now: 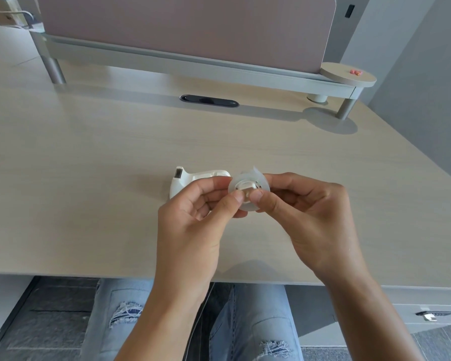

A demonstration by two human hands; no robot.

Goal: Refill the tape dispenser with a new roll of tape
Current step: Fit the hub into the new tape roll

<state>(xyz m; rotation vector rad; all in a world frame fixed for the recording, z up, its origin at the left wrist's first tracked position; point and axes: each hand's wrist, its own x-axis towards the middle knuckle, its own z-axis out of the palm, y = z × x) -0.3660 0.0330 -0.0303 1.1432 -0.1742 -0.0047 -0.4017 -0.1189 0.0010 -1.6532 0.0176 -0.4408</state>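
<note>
A white tape dispenser [185,179] lies on the wooden desk [89,165], its cutter end pointing left and its right part hidden behind my fingers. Just above and in front of it I hold a clear tape roll [249,182] with a white hub in its centre. My left hand [201,217] pinches the roll's left side and my right hand [310,212] pinches its right side, both thumbs pressing on the hub. A loose tape end sticks up from the top of the roll.
A raised shelf [193,66] with a pink divider panel runs along the back of the desk. A black cable grommet [208,100] sits below it. A round side shelf [348,74] carries a small pink item. My knees in torn jeans show under the desk's front edge.
</note>
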